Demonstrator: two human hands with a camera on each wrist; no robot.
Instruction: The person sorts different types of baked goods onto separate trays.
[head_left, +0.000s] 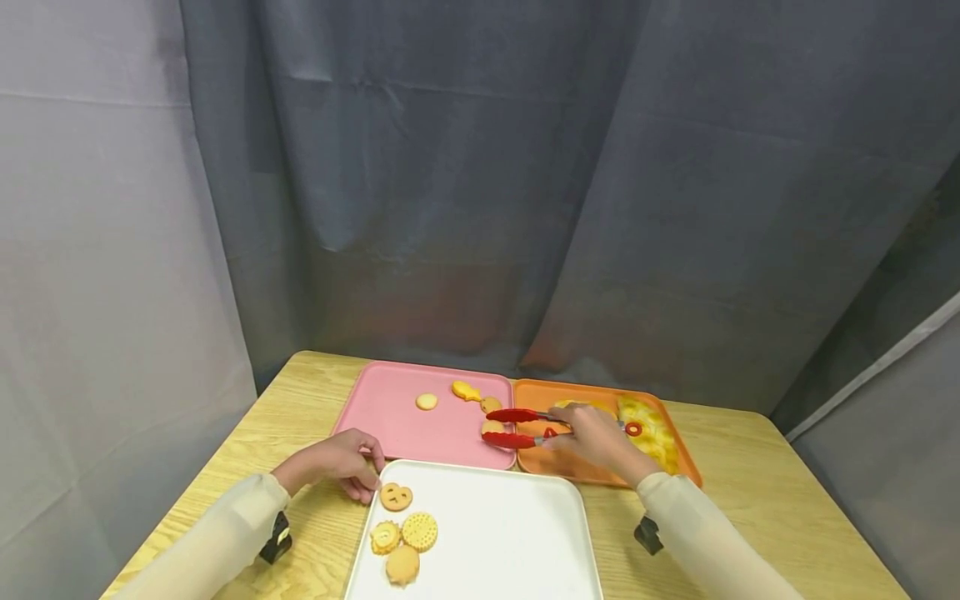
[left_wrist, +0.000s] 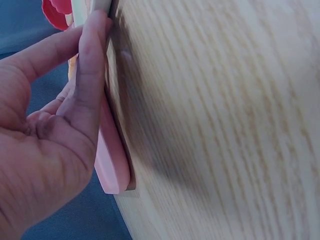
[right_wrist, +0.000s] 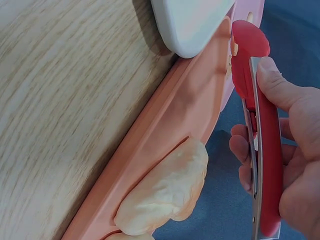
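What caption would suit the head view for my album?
Right hand grips red tongs over a cookie on the pink tray; left hand touches the white tray.

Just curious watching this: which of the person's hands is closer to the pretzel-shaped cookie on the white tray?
Left. The left hand touches the white tray beside the pretzel-shaped cookie; the right hand holds red tongs over the farther trays.

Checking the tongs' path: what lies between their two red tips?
In the head view, a small yellow cookie on the pink tray sits between the tips of the red tongs held by the right hand.
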